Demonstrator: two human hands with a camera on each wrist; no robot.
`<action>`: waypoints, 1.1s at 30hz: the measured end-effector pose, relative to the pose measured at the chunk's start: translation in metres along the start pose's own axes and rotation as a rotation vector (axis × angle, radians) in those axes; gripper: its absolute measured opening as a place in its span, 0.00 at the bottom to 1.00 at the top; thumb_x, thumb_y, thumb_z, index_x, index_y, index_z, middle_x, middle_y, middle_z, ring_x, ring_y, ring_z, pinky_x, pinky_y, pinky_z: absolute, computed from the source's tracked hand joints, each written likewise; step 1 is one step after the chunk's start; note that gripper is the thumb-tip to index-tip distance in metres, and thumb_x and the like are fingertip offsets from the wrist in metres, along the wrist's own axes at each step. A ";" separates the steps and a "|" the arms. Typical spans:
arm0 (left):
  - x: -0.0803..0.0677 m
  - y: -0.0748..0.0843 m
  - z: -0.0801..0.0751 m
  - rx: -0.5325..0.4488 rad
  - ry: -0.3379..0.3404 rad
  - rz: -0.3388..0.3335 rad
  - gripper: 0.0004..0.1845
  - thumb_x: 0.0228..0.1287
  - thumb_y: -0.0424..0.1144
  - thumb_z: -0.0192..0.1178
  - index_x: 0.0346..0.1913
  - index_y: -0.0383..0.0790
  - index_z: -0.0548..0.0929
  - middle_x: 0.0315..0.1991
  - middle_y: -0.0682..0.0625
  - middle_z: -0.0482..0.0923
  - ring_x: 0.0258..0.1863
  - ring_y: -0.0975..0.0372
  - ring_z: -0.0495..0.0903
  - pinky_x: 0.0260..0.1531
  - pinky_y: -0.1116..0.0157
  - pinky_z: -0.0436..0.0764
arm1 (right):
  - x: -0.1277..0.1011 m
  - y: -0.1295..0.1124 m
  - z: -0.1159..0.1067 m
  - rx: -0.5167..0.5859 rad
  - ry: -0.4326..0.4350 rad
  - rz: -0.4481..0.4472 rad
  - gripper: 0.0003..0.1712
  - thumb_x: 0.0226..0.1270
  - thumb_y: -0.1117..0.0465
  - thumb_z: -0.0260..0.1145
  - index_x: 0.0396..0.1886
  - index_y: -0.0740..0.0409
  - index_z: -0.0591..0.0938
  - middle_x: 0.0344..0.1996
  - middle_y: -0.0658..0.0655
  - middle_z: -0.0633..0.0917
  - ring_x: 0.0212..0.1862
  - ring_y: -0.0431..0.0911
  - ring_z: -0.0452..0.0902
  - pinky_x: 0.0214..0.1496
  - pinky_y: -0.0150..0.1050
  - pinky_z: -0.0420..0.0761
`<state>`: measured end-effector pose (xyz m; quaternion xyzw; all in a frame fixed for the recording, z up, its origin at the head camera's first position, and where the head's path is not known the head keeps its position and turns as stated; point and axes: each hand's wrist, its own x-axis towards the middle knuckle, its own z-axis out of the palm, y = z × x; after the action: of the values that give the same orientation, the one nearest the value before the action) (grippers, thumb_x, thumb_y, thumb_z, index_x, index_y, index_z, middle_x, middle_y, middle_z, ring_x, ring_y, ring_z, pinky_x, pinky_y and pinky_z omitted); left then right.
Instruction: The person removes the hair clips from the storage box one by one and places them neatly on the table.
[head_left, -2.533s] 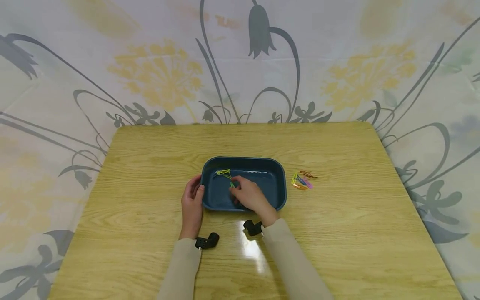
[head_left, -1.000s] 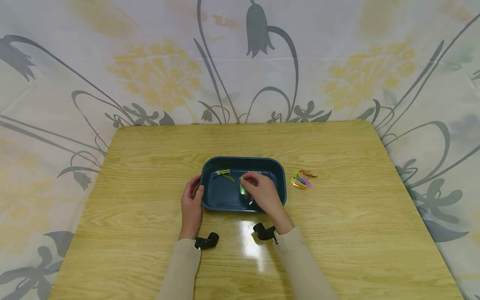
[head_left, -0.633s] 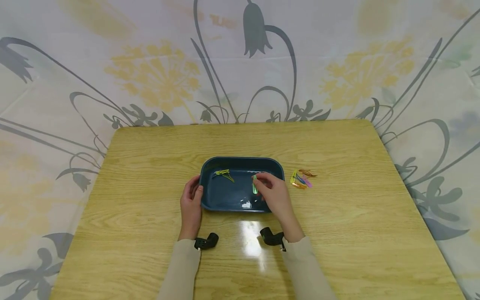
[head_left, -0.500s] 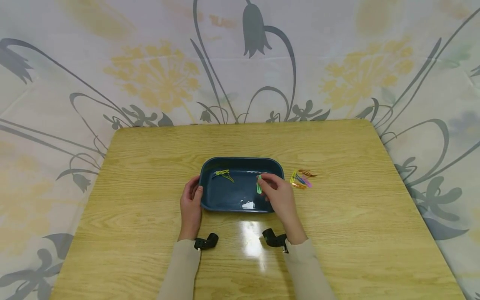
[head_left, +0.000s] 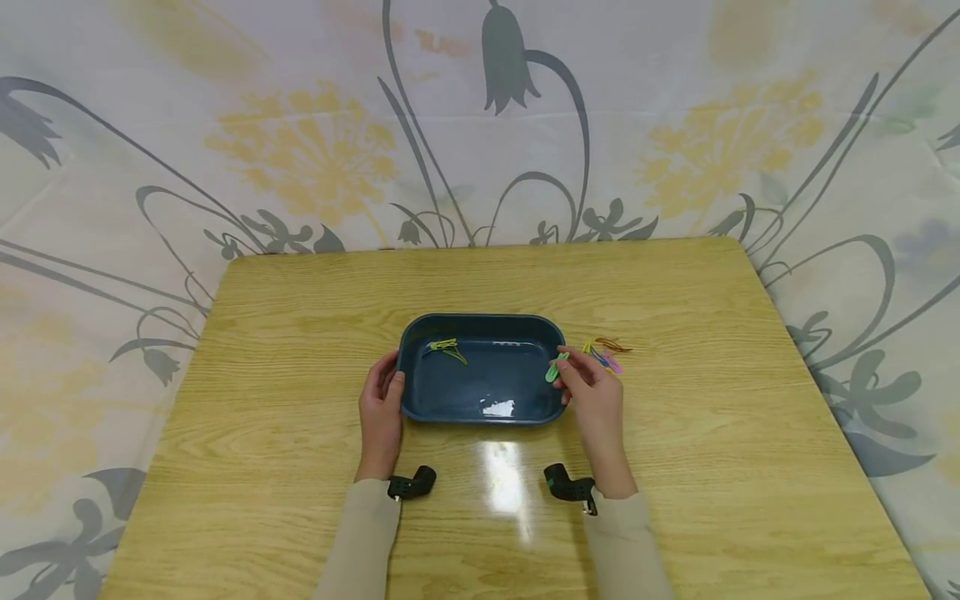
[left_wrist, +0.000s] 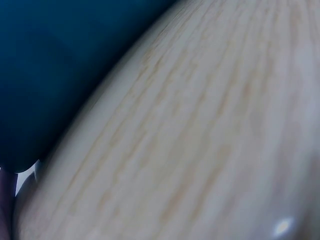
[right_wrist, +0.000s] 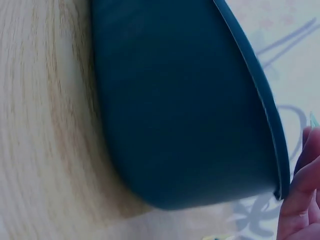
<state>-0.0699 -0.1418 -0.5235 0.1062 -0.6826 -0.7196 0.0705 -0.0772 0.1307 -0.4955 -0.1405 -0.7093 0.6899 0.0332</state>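
A dark blue plastic tub [head_left: 480, 411] stands on the wooden table. At its left end my left hand [head_left: 381, 417] holds the side, thumb and fingertips at the rim. My right hand [head_left: 592, 408] pinches a green snap hair clip [head_left: 556, 369] between thumb and fingers, over the tub's right rim. Several yellow-green hair clips [head_left: 446, 345] lie in the tub's far left part. The right wrist view shows the tub's outer wall [right_wrist: 185, 110] with the right fingers [right_wrist: 300, 192] beside its rim. In the left wrist view the left hand is mostly hidden.
Right of the tub lies a small pile of clips: a pink clip [head_left: 613, 363], a brown clip [head_left: 613, 344] and others, partly behind the right hand. Wood-grain table [head_left: 300, 333] surrounds the tub. A floral cloth [head_left: 315, 158] hangs behind the table.
The right hand has taken the green clip from near the yellow-green ones and carried it rightward across the tub to the right rim. The left hand has stayed at the tub's left side.
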 end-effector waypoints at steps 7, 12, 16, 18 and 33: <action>0.000 -0.001 -0.001 -0.004 -0.002 0.011 0.19 0.69 0.34 0.49 0.62 0.38 0.69 0.61 0.47 0.69 0.62 0.60 0.67 0.54 0.78 0.69 | -0.001 0.012 -0.012 0.195 0.115 0.053 0.18 0.64 0.62 0.61 0.50 0.68 0.76 0.35 0.49 0.81 0.25 0.38 0.76 0.20 0.28 0.73; 0.000 -0.001 0.000 0.002 0.002 0.017 0.19 0.69 0.34 0.49 0.62 0.37 0.68 0.61 0.46 0.69 0.62 0.59 0.67 0.55 0.78 0.68 | 0.000 0.018 -0.022 0.289 0.165 0.086 0.22 0.66 0.61 0.59 0.56 0.67 0.73 0.43 0.52 0.80 0.25 0.39 0.78 0.20 0.26 0.73; 0.000 -0.002 0.000 0.000 0.009 0.010 0.19 0.69 0.35 0.49 0.62 0.37 0.69 0.61 0.45 0.69 0.62 0.58 0.67 0.54 0.77 0.69 | 0.000 0.022 -0.032 0.272 0.193 0.146 0.21 0.67 0.61 0.58 0.57 0.67 0.72 0.28 0.49 0.81 0.26 0.39 0.78 0.23 0.27 0.75; 0.000 -0.003 0.000 -0.008 0.008 0.009 0.19 0.69 0.35 0.49 0.61 0.38 0.69 0.60 0.45 0.69 0.62 0.58 0.67 0.54 0.77 0.69 | 0.000 0.023 -0.037 0.267 0.204 0.189 0.21 0.68 0.62 0.57 0.56 0.68 0.72 0.24 0.47 0.80 0.25 0.38 0.77 0.23 0.27 0.75; 0.002 -0.007 -0.001 -0.032 0.002 0.002 0.19 0.68 0.35 0.50 0.61 0.39 0.70 0.60 0.47 0.70 0.61 0.60 0.68 0.54 0.76 0.69 | 0.011 0.031 -0.058 0.209 0.223 0.277 0.17 0.70 0.60 0.53 0.53 0.65 0.70 0.21 0.47 0.80 0.23 0.36 0.77 0.24 0.29 0.79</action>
<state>-0.0713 -0.1425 -0.5301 0.1048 -0.6712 -0.7302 0.0736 -0.0694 0.1899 -0.5255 -0.3080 -0.5995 0.7381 0.0307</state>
